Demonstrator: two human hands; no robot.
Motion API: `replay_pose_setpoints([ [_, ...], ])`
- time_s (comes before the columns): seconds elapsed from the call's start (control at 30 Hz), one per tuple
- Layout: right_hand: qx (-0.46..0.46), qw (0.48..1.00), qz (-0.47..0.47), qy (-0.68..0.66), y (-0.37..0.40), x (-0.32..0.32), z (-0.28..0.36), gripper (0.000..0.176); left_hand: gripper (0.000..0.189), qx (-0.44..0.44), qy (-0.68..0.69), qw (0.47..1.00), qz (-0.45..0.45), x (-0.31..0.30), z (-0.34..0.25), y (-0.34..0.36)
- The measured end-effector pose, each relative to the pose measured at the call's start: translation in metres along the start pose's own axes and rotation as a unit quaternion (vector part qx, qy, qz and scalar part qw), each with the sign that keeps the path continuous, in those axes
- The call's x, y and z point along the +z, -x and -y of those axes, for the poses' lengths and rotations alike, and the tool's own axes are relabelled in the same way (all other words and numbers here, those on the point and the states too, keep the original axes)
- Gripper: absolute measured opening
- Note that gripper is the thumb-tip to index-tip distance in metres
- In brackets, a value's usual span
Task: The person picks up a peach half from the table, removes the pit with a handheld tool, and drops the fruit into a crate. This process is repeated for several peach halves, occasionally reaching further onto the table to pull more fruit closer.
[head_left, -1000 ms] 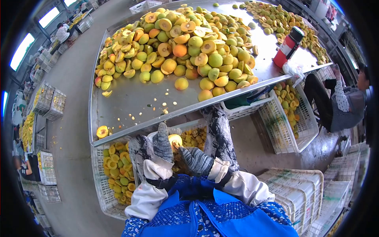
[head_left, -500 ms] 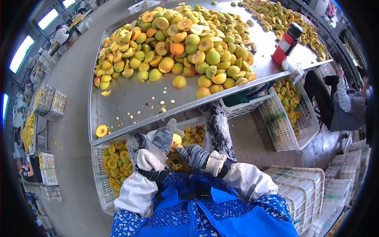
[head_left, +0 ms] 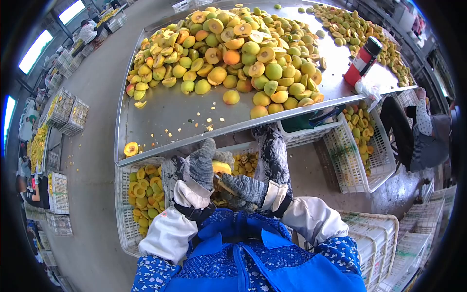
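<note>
My left hand [head_left: 201, 164], in a grey knitted glove, grips a yellow peach half [head_left: 222, 168] between thumb and fingers, over a crate between my knees. My right hand [head_left: 243, 188], gloved alike, is closed just below and to the right of the fruit. Its fingertips point at the peach half; what they hold is too small and hidden to make out. Beneath my hands, more cut peaches [head_left: 244, 164] lie in the crate. A large pile of peach halves [head_left: 233, 58] covers much of the metal table [head_left: 170, 121] in front of me.
A single peach half [head_left: 131, 149] and scattered pit pieces lie near the table's raised edge. A red flask [head_left: 362, 61] stands at the right by a plastic bag [head_left: 368, 90]. White crates of peaches [head_left: 127, 214] flank my legs. Another person [head_left: 428, 131] sits at right.
My right hand has turned and its fingers have moved in against the underside of the peach half. The left hand still grips the fruit. The whole view has shifted slightly.
</note>
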State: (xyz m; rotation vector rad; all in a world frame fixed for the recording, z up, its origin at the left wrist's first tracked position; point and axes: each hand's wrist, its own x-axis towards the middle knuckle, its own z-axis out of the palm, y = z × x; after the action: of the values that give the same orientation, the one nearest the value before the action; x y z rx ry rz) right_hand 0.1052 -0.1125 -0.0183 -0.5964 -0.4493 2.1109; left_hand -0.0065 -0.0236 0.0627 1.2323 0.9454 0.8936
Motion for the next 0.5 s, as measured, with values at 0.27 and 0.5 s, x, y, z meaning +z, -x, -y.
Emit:
replay_pose_setpoints([
  [0.27,-0.016,0.996,0.079,-0.043,-0.003,0.026,-0.043,0.045,0.033,0.091,-0.116,0.983,-0.109,-0.021,0.008,0.043],
  [0.5,0.091,0.98,0.075,-0.16,-0.021,-0.039,-0.071,0.038,0.046,-0.177,-0.673,0.698,-0.167,-0.187,0.02,0.023],
])
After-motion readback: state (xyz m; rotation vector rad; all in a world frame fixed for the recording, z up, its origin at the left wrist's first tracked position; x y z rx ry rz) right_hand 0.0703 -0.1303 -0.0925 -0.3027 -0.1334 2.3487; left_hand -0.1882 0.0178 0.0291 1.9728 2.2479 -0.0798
